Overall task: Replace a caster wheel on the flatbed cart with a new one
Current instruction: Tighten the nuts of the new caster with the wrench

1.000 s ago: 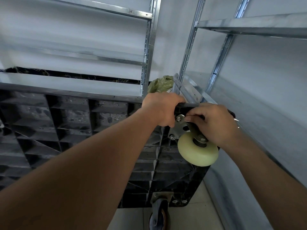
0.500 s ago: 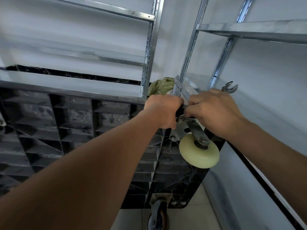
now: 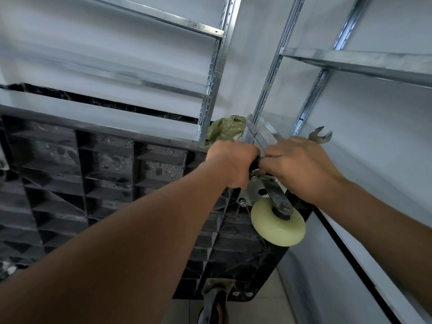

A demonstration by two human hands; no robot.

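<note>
Right hand point(image 3: 301, 169), gripping the wrench point(image 3: 320, 137), had swung up from beside the cream caster wheel point(image 3: 278, 226) to its top mounting bolt while left hand point(image 3: 231, 164) clutched the cart point(image 3: 105, 174) edge — likely tightening.

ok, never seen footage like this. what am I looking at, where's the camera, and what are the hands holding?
There is no robot here: a person works with bare hands, and the single camera sits on their head, looking forward and down along both forearms.

The black ribbed slab is the underside of a flatbed cart, tipped up against metal shelving. A cream caster wheel sits on its metal bracket at the cart's upper corner; a darker wheel is at the lower edge.

The left hand grips the cart's edge beside the bracket. The right hand grips a wrench, whose open end sticks up behind the knuckles, while its fingertips are at the bracket's top bolt. A crumpled green bag lies behind the hands.
</note>
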